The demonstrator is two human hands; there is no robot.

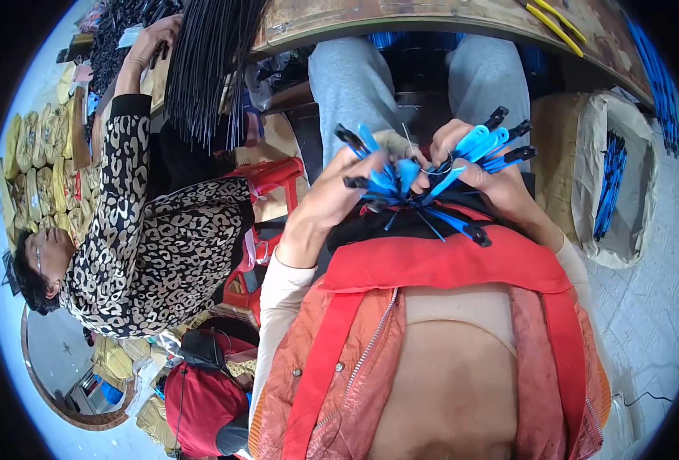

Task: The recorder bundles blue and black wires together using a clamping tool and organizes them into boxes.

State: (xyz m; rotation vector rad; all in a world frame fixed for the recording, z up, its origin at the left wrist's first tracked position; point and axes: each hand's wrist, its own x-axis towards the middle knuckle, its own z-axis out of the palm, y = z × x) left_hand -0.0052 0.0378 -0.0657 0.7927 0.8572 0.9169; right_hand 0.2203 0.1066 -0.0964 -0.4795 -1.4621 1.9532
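In front of my lap I hold a spread-out cluster of slim blue strips with black ends (450, 218). Closed on the left part of the cluster is my left hand (335, 188), its fingertips near the middle. Across from it, my right hand (493, 172) grips other strips, thumb and fingers pinched together. Rounded light blue loops (473, 140) stick up beside the right fingers. A thin wire (406, 134) stands up between the hands, and a curved wire shows by the right fingertips. The point where the strips meet is partly hidden by my fingers.
A wooden table (332, 19) spans the far side, with yellow-handled pliers (555, 27) and long black rods (213, 77) hanging over its edge. More blue strips lie in a paper-lined container (585, 180) at right. A co-worker in a patterned top (178, 253) sits left, hand at black pieces.
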